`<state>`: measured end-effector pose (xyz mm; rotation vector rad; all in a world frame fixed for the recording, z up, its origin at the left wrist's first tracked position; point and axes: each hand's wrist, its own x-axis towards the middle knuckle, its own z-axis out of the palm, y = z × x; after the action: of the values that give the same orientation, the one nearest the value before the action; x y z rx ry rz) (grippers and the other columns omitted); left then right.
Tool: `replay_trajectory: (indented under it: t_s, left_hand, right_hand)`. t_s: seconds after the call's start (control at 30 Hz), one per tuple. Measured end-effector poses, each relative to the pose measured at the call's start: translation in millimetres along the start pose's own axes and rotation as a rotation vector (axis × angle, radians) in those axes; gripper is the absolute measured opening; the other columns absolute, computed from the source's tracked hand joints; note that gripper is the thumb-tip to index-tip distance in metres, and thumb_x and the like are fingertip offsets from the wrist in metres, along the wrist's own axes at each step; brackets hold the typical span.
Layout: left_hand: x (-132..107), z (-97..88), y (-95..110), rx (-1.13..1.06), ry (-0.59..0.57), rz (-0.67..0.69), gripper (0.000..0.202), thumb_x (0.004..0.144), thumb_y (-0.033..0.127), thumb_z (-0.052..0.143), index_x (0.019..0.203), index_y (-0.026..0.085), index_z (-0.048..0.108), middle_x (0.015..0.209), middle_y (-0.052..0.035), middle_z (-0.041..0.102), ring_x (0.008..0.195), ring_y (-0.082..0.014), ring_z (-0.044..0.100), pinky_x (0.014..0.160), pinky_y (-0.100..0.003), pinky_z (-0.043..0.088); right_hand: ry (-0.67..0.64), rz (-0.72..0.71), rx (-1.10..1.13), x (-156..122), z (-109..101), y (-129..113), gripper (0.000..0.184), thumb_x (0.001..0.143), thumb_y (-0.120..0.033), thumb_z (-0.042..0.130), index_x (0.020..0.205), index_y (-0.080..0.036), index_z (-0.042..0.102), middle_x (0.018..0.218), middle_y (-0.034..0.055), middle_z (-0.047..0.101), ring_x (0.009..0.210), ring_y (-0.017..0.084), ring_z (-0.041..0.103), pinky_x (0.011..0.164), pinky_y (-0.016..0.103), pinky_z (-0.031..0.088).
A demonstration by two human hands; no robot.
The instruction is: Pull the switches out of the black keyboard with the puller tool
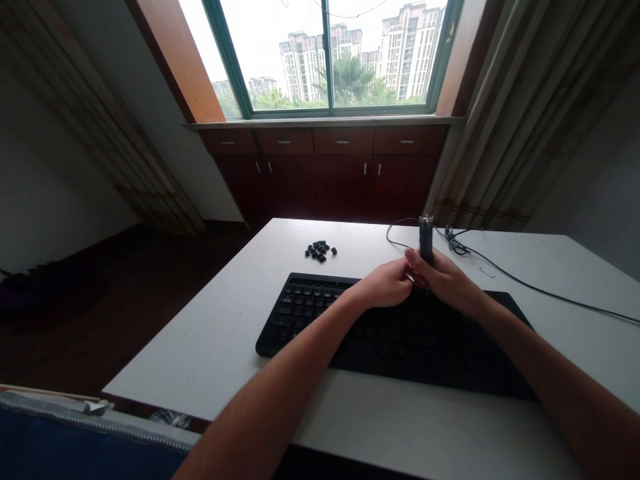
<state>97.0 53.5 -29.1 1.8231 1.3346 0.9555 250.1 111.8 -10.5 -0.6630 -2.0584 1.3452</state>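
Observation:
My right hand (449, 279) grips a dark upright cylinder (425, 243) with a shiny metallic top end; its exact kind is unclear. Close against it, my left hand (387, 283) has its fingers curled together near the cylinder's lower end. Whatever the left fingers pinch is hidden. Both hands are above a black keyboard (293, 310), whose right part lies in shadow and behind my forearms. Beyond the keyboard's left end sits a small pile of loose black keycaps (319, 251), one slightly apart from the others.
A white table (210, 333) carries everything. Behind and right of my hands runs a black cable (540, 287) with a bundled tangle. A thin bent wire piece (486, 272) lies beside it. Dark red cabinets (325, 180) stand past the far edge; blue zipped fabric (75, 447) is at lower left.

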Motion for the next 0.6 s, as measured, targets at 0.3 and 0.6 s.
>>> replay_trajectory:
  t_s: [0.3,0.6]
  left_hand:
    - [2,2.1,-5,0.045,0.029,-0.049,0.02,0.086,0.016,0.047,0.098,0.016,0.063,0.104,-0.0081,0.072,0.098,-0.0237,0.066,0.092,-0.037,0.052]
    - [-8,31.1,33,-0.084,0.215,-0.051,0.072,0.095,0.07,0.039,0.141,0.015,0.045,0.127,-0.0155,0.065,0.115,-0.0314,0.063,0.1,-0.041,0.049]
  right_hand:
    - [-0.023,0.138,0.192,-1,-2,9,0.051,0.089,-0.067,0.058,0.071,-0.022,0.042,0.057,-0.0062,0.039,0.046,0.008,0.035,0.041,0.02,0.029]
    - [0.337,0.057,0.034,-7,6,11,0.047,0.089,-0.063,0.059,0.072,-0.021,0.049,0.059,-0.003,0.049,0.052,0.012,0.046,0.047,0.025,0.04]
